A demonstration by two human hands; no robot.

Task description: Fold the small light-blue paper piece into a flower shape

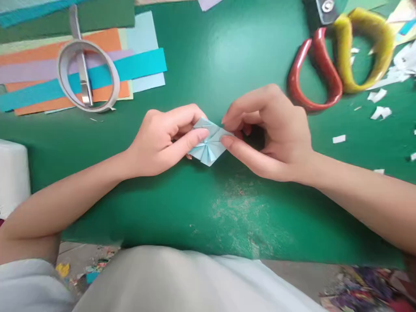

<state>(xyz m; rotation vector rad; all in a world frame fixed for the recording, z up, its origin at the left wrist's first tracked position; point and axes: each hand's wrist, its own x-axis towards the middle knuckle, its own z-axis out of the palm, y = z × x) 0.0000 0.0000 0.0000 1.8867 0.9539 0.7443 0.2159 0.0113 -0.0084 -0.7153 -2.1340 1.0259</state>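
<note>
A small light-blue folded paper piece [209, 143] with many creases lies on the green mat [208, 65] at the centre. My left hand [165, 138] pinches its left side, thumb on top of the folds. My right hand [269, 130] pinches its right corner between thumb and forefinger. Both hands rest low on the mat, with the paper between them.
A stack of coloured paper strips [107, 65] lies at the back left under a roll of tape [86, 76]. Red scissors handle [313, 73] and yellow scissors handle [364, 47] sit at the back right among white paper scraps [380, 112]. A white box [13, 173] stands at the left edge.
</note>
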